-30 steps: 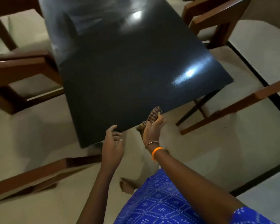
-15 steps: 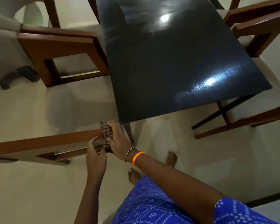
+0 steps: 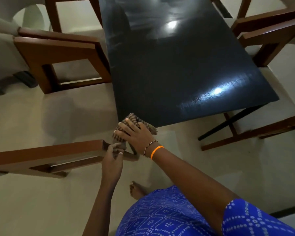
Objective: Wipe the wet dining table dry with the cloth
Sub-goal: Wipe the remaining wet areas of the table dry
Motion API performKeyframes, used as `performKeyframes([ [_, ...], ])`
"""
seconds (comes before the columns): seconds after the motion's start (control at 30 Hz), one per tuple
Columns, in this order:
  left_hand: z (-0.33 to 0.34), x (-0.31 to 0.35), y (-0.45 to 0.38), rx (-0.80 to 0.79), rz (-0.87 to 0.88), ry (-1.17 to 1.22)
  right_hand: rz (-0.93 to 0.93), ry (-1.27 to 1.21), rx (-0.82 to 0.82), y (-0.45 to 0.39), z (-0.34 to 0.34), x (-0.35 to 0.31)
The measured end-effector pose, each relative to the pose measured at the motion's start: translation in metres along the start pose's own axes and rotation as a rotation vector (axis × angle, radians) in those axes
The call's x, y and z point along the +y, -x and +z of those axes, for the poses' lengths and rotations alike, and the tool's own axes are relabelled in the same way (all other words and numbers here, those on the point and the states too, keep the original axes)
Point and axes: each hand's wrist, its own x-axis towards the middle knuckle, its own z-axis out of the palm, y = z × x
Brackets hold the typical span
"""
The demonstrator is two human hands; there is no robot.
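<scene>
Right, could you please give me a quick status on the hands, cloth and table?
Right hand spread flat on brown checked cloth at near corner of glossy black table. Left hand pinching cloth's hanging end. Tabletop bare.

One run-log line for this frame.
right hand flat on cloth at table near corner | left hand pinching cloth's hanging end

Chairs: brown wooden chair (image 3: 61, 53) at my left, another (image 3: 269, 33) at my right.
Nearest chair (image 3: 46, 155): wooden frame just below me, left.
Floor (image 3: 32, 201): pale, smooth.
Foot (image 3: 136, 189): bare, on floor.
Dress (image 3: 169, 215): blue, white-patterned.
</scene>
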Motion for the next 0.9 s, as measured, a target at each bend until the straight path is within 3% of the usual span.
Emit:
performKeyframes([
  [0.2, 0.046, 0.041, -0.018, -0.214, 0.011, -0.118, 0.039, -0.028, 0.011, 0.029, 0.003, 0.048],
  [0.37, 0.099, 0.079, -0.022, -0.461, -0.044, -0.231, 0.171, 0.126, 0.157, 0.095, 0.010, 0.134],
  [0.7, 0.264, 0.150, -0.008, -0.636, 0.085, -0.322, 0.449, 0.134, 0.284, 0.245, 0.028, 0.331],
  [0.9, 0.339, 0.179, 0.001, -0.716, 0.137, -0.375, 0.687, -0.072, 0.289, 0.311, 0.031, 0.416],
])
